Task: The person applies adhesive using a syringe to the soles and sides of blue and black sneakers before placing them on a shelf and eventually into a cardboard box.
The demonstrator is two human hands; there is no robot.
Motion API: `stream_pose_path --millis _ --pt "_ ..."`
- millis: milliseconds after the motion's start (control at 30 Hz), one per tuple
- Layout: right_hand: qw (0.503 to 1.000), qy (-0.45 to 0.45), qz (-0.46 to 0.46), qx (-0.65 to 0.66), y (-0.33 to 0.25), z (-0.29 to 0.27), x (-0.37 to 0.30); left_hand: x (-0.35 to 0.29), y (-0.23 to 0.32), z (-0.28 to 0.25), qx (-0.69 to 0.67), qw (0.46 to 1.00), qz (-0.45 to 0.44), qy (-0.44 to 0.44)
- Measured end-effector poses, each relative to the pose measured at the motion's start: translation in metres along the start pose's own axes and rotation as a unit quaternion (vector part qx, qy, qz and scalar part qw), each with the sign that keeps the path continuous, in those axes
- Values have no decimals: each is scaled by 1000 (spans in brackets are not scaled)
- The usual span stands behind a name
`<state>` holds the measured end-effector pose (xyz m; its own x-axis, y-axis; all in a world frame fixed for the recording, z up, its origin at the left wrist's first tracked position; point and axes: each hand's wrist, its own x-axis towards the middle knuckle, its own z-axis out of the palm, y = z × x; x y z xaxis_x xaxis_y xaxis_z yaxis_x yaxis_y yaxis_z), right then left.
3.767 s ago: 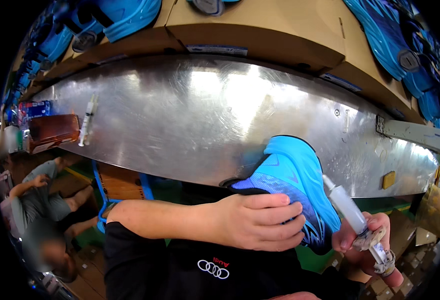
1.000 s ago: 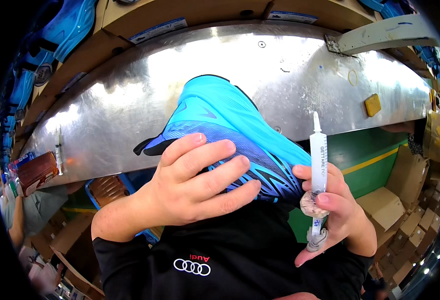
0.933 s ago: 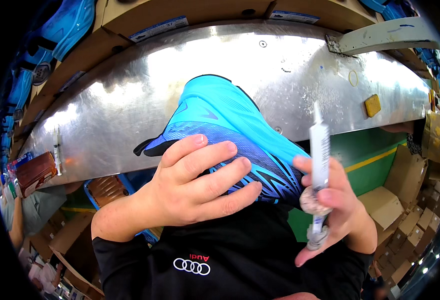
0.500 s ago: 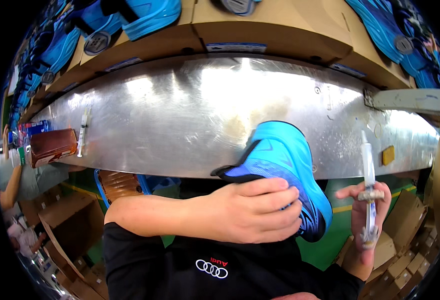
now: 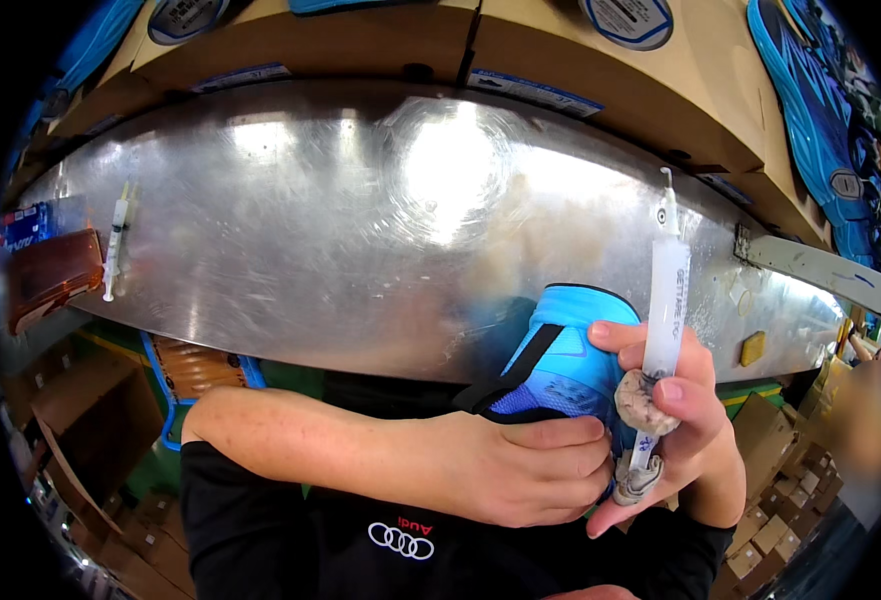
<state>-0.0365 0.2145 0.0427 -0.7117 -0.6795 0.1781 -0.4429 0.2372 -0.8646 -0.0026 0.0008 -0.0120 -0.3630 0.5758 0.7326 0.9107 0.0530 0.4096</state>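
A blue sneaker point(image 5: 565, 350) with a black strap rests at the table's near edge, its sole turned toward the right. My left hand point(image 5: 520, 468) is closed over the lower part of the shoe, which the fingers partly hide. Close against the shoe's right side, my right hand point(image 5: 695, 405) grips a white plastic syringe point(image 5: 668, 310). The syringe points up and away, with a small whitish bit at its thin tip. Greyish wrapping makes lumps around its finger flange and plunger end. My right fingertips overlap the shoe in this view; whether they touch it, I cannot tell.
Cardboard shoe boxes point(image 5: 580, 50) line the metal table's point(image 5: 310, 220) far side, with blue shoes on top. Leftward lie another syringe point(image 5: 116, 245) and a brown container point(image 5: 55, 275). A yellow block point(image 5: 752, 348) and a grey metal bar point(image 5: 820, 268) are at right.
My right hand has brought the syringe from the lower right up and left, beside the shoe. My left hand keeps its hold on the shoe. The whole view has shifted.
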Motion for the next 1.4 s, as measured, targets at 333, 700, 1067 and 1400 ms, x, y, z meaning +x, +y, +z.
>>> stream_pose_path --millis 333,700,1067,1400 --pt "965 175 -26 195 42 15 -38 -2 0 0 25 999 14 -29" --pt "923 353 4 155 33 6 -155 71 4 -63 126 990 -28 -58" --pt "956 270 15 114 47 25 -198 254 -204 -68 315 918 -230 -67" --pt "979 144 61 -131 16 -16 -191 229 -222 -101 310 890 -310 -125"
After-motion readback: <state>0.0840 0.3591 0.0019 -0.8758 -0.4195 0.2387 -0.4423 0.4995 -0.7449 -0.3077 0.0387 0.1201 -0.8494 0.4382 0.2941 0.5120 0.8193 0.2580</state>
